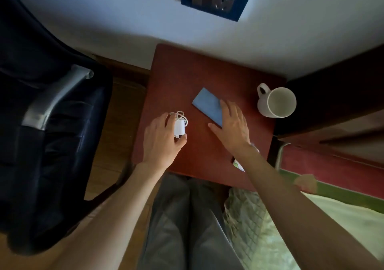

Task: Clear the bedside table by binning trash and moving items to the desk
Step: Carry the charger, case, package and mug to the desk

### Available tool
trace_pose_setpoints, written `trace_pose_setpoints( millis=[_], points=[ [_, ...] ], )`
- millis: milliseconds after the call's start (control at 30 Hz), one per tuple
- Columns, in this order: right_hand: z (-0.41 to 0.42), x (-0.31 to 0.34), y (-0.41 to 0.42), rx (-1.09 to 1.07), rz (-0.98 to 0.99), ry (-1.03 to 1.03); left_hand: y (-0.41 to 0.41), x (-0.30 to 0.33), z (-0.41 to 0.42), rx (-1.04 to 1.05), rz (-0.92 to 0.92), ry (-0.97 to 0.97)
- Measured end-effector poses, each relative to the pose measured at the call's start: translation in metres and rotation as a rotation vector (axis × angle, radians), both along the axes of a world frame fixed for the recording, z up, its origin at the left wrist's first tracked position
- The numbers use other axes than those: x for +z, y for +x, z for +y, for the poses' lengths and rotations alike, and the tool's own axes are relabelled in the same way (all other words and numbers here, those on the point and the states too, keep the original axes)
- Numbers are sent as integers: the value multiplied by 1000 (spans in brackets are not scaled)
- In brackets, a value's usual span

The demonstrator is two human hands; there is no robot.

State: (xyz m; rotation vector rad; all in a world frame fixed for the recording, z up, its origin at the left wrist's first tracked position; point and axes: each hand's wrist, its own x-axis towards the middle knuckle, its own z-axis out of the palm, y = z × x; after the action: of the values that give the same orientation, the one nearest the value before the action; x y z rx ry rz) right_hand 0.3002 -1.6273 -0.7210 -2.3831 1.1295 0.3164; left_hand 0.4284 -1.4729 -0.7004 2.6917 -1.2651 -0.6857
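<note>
The right forearm (268, 178) hides most of a small wrapper (239, 164) — its print unreadable. The right hand (232, 124) covers the blue case's (207, 106) near corner.

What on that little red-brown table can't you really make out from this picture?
- Small crumpled wrapper, head view: mostly hidden under the right forearm.
- Flat blue rectangular device: near end covered by the right hand.
- White charger block with cable: partly hidden by the left hand; grip unclear.
- White ceramic mug: bottom too dim.
</note>
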Motion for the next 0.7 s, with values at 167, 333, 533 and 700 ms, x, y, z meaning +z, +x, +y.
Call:
trace_pose_setpoints(
  millis=[167, 333, 533, 700],
  points=[
    [-1, -16, 0, 4, 16, -82, -5, -10, 3, -3, 60, -24],
    [-4, -22, -2, 16, -10, -143, -11, -22, 2, 35, 155, -8],
    [0, -23, -12, -2, -91, -160, -2, -37, 1, -24, 166, -66],
    [8, -19, -21, -24, -140, -162, 11, -46, 4, -77, 208, -242]
  ],
)
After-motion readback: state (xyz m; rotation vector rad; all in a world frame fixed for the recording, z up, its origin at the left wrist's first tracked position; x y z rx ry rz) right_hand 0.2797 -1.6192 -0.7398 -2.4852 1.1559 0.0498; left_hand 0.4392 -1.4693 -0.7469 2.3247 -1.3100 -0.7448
